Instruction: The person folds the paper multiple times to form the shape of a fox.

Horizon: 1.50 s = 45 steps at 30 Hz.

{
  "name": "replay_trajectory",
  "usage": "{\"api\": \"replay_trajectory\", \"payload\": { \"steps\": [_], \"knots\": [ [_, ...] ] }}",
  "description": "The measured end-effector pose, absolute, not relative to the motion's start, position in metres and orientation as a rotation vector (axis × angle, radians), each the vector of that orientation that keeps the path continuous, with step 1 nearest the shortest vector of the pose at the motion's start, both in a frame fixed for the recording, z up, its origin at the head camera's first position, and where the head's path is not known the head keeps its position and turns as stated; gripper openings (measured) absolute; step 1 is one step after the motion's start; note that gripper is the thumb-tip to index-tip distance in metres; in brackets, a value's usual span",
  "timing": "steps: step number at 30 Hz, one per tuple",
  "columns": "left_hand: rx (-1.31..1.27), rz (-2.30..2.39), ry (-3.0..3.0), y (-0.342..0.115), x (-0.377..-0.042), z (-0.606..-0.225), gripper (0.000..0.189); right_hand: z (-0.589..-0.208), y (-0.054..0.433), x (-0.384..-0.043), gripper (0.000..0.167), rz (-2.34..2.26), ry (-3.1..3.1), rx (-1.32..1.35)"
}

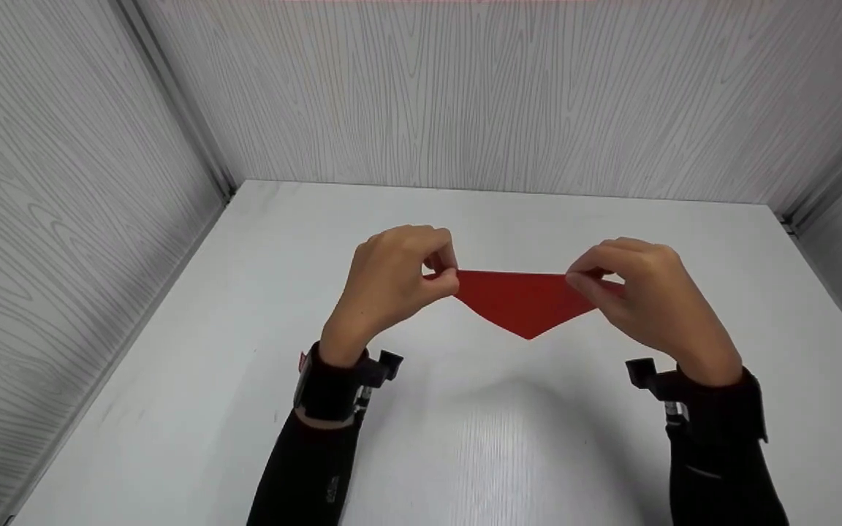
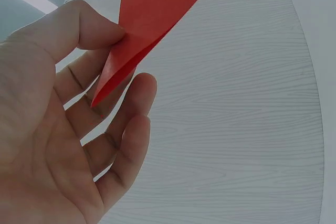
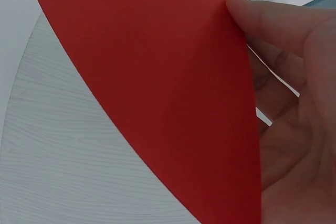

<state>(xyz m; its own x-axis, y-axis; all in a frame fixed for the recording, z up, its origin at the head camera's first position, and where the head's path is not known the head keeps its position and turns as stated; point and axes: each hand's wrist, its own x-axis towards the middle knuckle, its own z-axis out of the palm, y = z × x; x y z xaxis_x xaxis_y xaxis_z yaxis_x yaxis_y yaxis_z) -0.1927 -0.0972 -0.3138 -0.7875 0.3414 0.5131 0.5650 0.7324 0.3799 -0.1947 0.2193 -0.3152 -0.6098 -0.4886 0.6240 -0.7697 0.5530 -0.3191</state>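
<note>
A folded sheet of red paper [image 1: 520,299] is stretched between both hands above the white table, its straight edge up and a point hanging down. My left hand [image 1: 399,274] pinches it near the left end between thumb and fingers. In the left wrist view the paper [image 2: 149,14] shows two layers meeting in a narrow tip, with the thumb pressed on its face. At the other end my right hand [image 1: 636,292] pinches the top edge. Broad and flat, the paper [image 3: 157,77] fills much of the right wrist view, and the right thumb [image 3: 268,22] lies at its edge.
The white tabletop [image 1: 187,380] lies below the hands and carries their soft shadows. Pale wood-grain panels stand at the back [image 1: 479,95] and at the left [image 1: 41,204], with another at the right edge. Black straps with small cameras sit on both wrists.
</note>
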Motion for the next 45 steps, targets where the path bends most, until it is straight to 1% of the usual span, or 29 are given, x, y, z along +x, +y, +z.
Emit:
{"api": "replay_trajectory", "payload": {
  "steps": [33,37,41,43,45],
  "knots": [
    [-0.471,-0.687,-2.593,-0.121,-0.201,-0.313,0.012,-0.315,0.235,-0.200,0.028,0.791,-2.393,0.947],
    [-0.504,-0.729,-2.565,-0.122,-0.202,-0.313,0.011,-0.316,0.236,-0.201,0.026,0.787,-2.437,0.929],
    [-0.605,-0.807,-2.556,-0.116,-0.203,-0.314,0.004,-0.318,0.234,-0.202,0.024,0.796,-2.483,0.913],
    [-0.657,-0.828,-2.577,-0.113,-0.204,-0.315,0.011,-0.318,0.232,-0.201,0.024,0.814,-2.500,0.906],
    [-0.691,-0.833,-2.597,-0.110,-0.204,-0.317,0.012,-0.319,0.232,-0.201,0.024,0.836,-2.513,0.900]
  ]
}}
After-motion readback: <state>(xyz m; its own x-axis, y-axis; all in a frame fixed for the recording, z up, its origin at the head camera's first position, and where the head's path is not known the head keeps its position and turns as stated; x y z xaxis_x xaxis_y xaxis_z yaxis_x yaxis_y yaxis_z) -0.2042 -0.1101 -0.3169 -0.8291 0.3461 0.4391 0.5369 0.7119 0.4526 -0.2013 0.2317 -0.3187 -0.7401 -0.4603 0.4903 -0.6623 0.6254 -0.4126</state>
